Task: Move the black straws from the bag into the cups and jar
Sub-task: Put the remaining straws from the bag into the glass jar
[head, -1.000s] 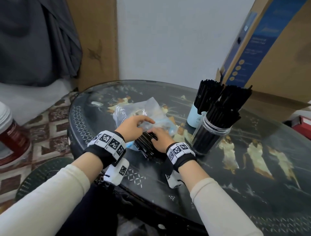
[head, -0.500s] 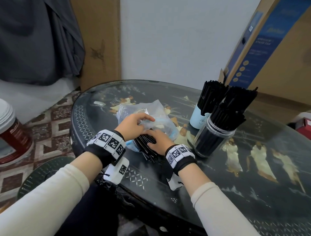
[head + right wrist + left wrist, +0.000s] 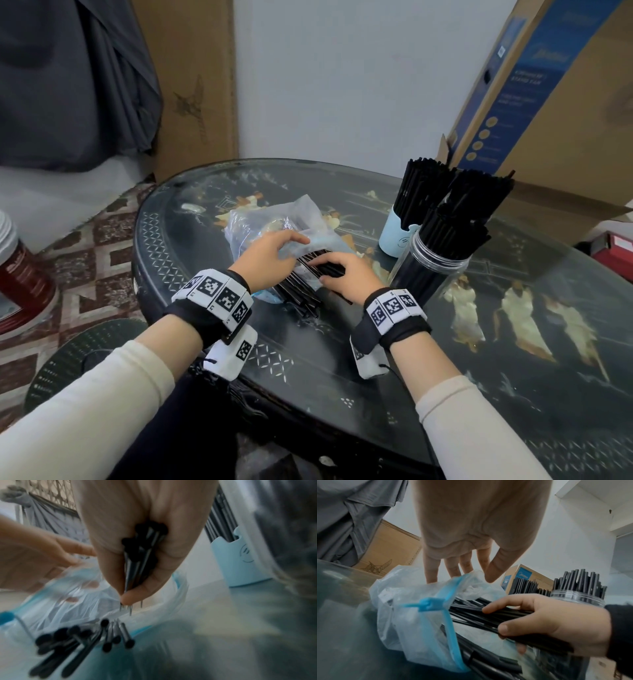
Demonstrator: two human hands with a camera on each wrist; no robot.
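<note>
A clear plastic bag [image 3: 274, 219] with a blue zip strip [image 3: 436, 615] lies on the round dark table [image 3: 342, 359]. Black straws [image 3: 301, 294] spill from its near mouth. My left hand [image 3: 274, 255] rests on top of the bag with straight fingers [image 3: 453, 569]. To its right, my right hand [image 3: 342, 274] grips a bundle of straws [image 3: 488, 616] at the bag's mouth, thumb and fingers curled round it [image 3: 142, 554]. Loose straws [image 3: 85, 635] lie below that hand. A clear jar [image 3: 431, 274] and a light blue cup [image 3: 394, 236], both packed with upright straws, stand just right of my right hand.
A tall cardboard box with a blue panel [image 3: 534, 85] leans behind the cups at the back right. A red item [image 3: 616, 246] sits at the far right edge. Left of the table are patterned floor, a red-and-white bucket [image 3: 20, 274] and a round dark stool [image 3: 85, 356].
Both hands stay at the bag's mouth. My right hand has shifted slightly right along the straws, and the bundle shows more clearly in its grip. My left hand still lies on the bag.
</note>
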